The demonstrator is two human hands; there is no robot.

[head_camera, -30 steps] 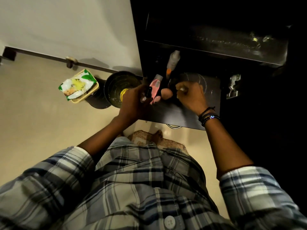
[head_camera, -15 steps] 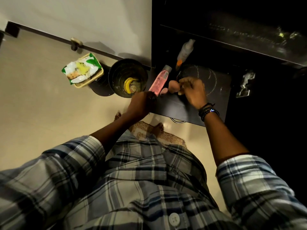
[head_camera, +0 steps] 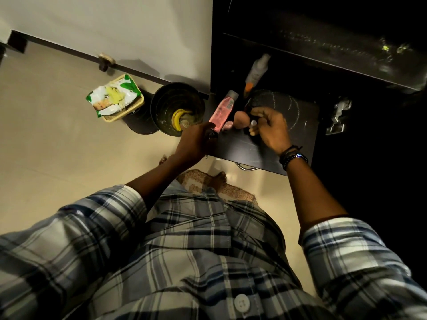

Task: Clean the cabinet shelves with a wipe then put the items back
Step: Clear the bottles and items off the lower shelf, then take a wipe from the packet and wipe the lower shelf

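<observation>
A dark cabinet shelf juts out in front of me. On it stand a pink bottle, a white bottle with an orange cap, a beige egg-shaped item and a small pink item. My left hand is at the shelf's front left corner, just below the pink bottle, with its fingers closed around a small dark item. My right hand hovers over the shelf beside the beige item and pinches a small dark bottle with a white tip.
On the floor to the left stands a black bin with a banana peel inside. A green-and-white wipes packet lies on a tan basket beside it. A metal hinge sits to the right of the shelf. My feet are on a patterned mat.
My left hand has drawn back from beside the pink bottle to the shelf's front corner. My right hand has stayed near the beige item, now with fingers opened a little around the small bottle.
</observation>
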